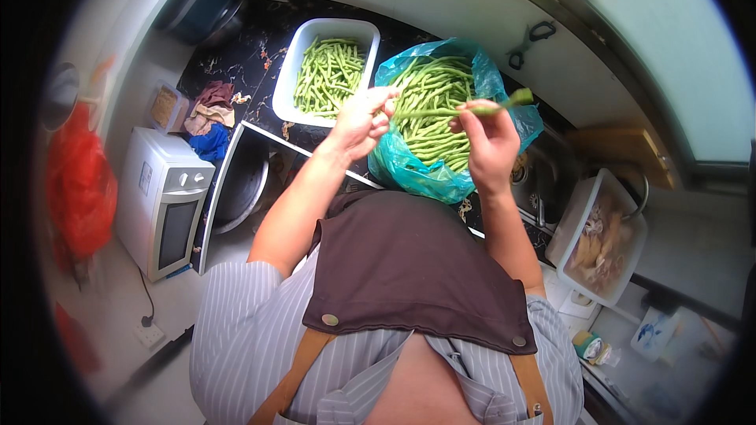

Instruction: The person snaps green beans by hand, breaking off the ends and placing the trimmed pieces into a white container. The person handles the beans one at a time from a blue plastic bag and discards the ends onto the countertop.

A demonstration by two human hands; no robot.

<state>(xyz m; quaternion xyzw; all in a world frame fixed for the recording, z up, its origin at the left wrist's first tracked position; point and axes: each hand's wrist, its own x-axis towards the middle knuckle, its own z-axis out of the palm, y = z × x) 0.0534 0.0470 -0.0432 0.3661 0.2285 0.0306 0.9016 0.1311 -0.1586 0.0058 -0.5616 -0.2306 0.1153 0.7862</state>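
Note:
Long green beans (440, 130) fill an open teal plastic bag (387, 156) in front of me. My left hand (365, 121) is over the bag's left edge, thumb and fingertips pinched on one end of a green bean (428, 113). My right hand (490, 136) grips the same stretch of beans between thumb and fingers above the bag's right side; blurred green ends stick out beyond it. Left of the bag, a white plastic tub (284, 91) holds short-cut bean pieces (328, 77).
Scissors (530, 44) hang on the wall behind the bag. A sink (546, 174) and a tub of raw meat (626, 260) are at the right. Crumpled cloths (212, 112), a small container (168, 107) and a white oven-like appliance (162, 200) stand at the left.

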